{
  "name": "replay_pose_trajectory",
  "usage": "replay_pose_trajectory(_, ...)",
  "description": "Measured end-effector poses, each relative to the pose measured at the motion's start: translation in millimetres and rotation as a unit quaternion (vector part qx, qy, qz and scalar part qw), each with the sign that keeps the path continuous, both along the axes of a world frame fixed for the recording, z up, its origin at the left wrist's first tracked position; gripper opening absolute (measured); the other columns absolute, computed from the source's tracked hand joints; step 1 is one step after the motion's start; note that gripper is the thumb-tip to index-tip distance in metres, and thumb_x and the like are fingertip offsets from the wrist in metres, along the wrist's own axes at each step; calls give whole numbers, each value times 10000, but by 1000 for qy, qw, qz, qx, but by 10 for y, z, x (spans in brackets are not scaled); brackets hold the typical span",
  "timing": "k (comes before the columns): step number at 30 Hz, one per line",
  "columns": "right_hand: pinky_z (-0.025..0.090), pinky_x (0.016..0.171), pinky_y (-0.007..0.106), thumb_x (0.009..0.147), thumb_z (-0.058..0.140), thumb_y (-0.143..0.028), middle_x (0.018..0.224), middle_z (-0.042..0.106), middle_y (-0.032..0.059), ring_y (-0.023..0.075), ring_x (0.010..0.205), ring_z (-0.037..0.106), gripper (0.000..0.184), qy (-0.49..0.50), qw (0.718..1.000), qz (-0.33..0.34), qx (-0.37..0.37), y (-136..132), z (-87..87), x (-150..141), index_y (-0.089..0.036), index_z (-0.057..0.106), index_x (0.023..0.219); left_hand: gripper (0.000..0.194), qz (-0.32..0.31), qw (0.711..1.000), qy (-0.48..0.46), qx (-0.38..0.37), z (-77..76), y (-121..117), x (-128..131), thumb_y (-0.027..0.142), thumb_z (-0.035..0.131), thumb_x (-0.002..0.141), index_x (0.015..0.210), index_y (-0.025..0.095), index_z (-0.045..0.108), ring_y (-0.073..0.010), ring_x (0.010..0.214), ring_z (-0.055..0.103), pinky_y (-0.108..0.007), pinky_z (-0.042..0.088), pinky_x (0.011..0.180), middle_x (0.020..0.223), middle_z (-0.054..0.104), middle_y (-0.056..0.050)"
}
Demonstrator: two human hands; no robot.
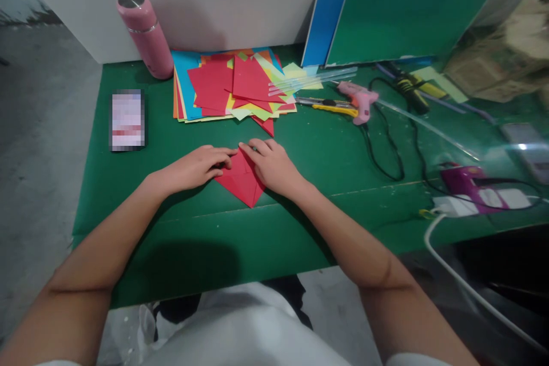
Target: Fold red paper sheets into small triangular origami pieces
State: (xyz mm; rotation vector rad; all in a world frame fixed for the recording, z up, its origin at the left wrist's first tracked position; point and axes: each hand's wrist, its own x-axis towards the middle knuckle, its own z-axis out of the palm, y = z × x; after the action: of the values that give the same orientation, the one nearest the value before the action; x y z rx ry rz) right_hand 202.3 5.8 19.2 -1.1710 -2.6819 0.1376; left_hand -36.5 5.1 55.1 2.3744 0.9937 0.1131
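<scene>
A sheet of red origami paper (244, 181) lies on the green table, folded, with creases showing and one corner pointing towards me. My left hand (198, 167) is closed at its left edge, fingers bent and touching the paper. On the opposite side my right hand (277, 167) pinches the upper right edge, thumb and fingertips near the top corner. The palms cover parts of both edges. Just beyond the hands, a small red folded piece (266, 126) sticks out from under a pile of coloured paper (206, 88).
A pink thermos (148, 37) and a blurred-out phone-like object (127, 120) are on the left. To the right are a yellow cutter (334, 107), a pink glue gun (359, 100) with clear glue sticks (317, 80), a screwdriver (409, 88), cables and a purple power strip (465, 180).
</scene>
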Motion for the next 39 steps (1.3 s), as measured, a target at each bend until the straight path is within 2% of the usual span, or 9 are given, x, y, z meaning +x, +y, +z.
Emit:
replay_pose_trajectory(3,434,929,419,905,384,-91,1249,574,149,264,1006,476,502,33,999,2,-5,7,-35,24,-118,502,1392,224,1,1000,14,-8,26,1,-20,218,470,938,1097,196,626,-217,1064,576,-379,466,934,1431,530,-73)
replay_pose_trajectory(6,441,931,437,895,380,-81,1249,570,151,267,1061,488,516,74,997,4,-16,15,-60,42,-142,475,1399,349,-9,1000,2,7,11,11,-26,210,456,943,1271,207,573,-225,1184,543,-395,433,1010,1463,501,-71)
replay_pose_trajectory(8,449,935,436,907,377,-89,1229,584,158,264,1089,507,472,107,994,4,-22,23,-64,52,-130,496,1363,378,-13,999,-6,28,-23,13,-1,215,437,959,1319,197,551,-225,1245,523,-404,407,1056,1447,517,-77)
replay_pose_trajectory(12,479,903,426,954,410,-163,1101,647,148,251,1007,560,312,139,990,26,-10,39,-59,77,-133,635,1168,352,24,996,-13,80,-121,-15,120,222,375,992,1248,171,611,-222,1225,559,-399,435,1047,1354,593,-95)
replay_pose_trajectory(14,494,877,429,975,412,-199,1070,665,136,245,969,570,299,140,989,44,2,37,-54,86,-157,671,1117,342,47,993,-14,105,-160,-39,181,228,370,1000,1227,158,616,-223,1185,588,-402,454,1021,1319,615,-107)
replay_pose_trajectory(19,513,870,425,980,407,-196,1093,675,135,230,949,578,322,151,986,73,14,20,-64,94,-157,683,1141,282,24,991,4,131,-199,-67,224,213,429,989,1175,127,623,-245,1214,572,-403,458,982,1395,560,-135)
replay_pose_trajectory(25,522,845,434,975,423,-196,1081,695,121,226,935,581,323,164,983,85,11,50,-108,116,-178,685,1163,345,13,989,11,148,-237,-61,194,206,401,999,1285,140,581,-239,1207,568,-392,440,960,1432,526,-136)
replay_pose_trajectory(31,532,830,410,976,449,-219,1053,713,103,215,912,588,302,177,977,112,31,85,-139,127,-183,704,1134,356,12,988,24,154,-240,-74,205,209,387,1005,1285,117,585,-241,1148,586,-379,436,928,1424,527,-150)
replay_pose_trajectory(39,521,862,435,982,435,-214,1099,689,119,224,959,582,312,163,982,96,4,57,-110,116,-181,685,1165,350,18,986,15,167,-240,-75,228,219,380,1006,1271,134,591,-233,1079,608,-370,458,897,1367,566,-141)
